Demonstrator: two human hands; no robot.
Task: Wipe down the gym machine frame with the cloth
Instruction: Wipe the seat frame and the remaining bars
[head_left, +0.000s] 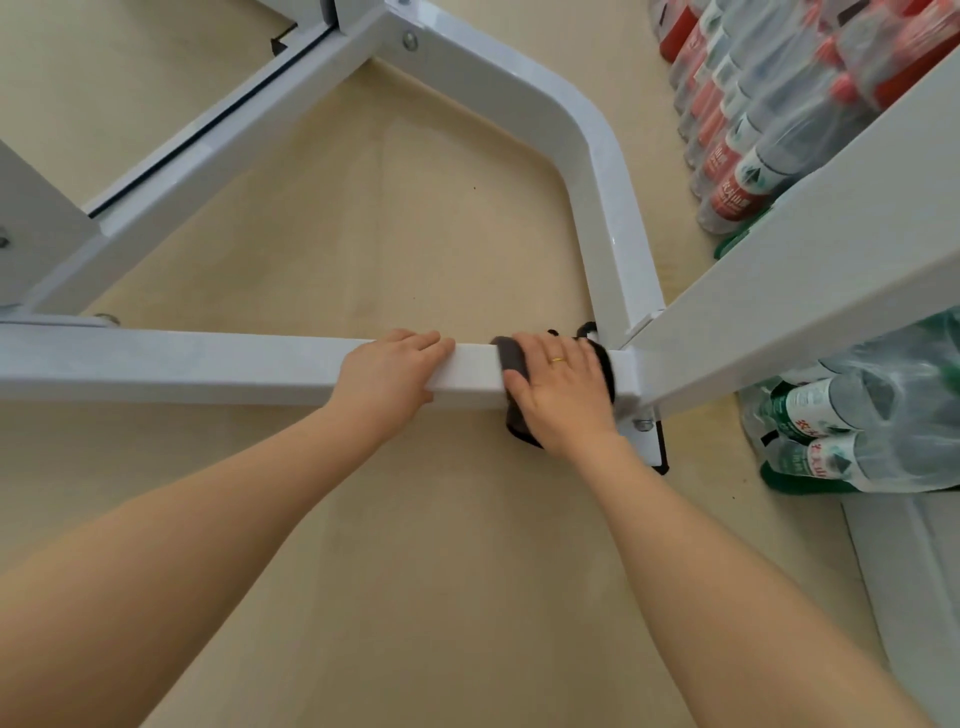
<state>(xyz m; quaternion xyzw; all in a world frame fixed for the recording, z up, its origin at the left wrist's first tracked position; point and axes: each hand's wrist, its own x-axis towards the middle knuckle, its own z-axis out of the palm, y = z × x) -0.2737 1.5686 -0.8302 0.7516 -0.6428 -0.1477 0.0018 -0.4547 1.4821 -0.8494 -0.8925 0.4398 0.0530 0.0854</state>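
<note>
Head view: right hand (563, 387) spread flat, fingers straight, pressing the dark grey cloth (511, 364) draped over the white gym machine frame (208, 361), on its horizontal bar just beside the corner joint. Left hand (392, 371) just beside on the same bar, fingers curled over its top edge, gripping it. Shrink-wrapped bottle packs (753, 130) stacked on the beige floor (415, 234) at right.

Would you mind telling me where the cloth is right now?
In the head view, the dark cloth is draped over the white frame bar right of centre, under the right hand, beside the corner joint.
</note>
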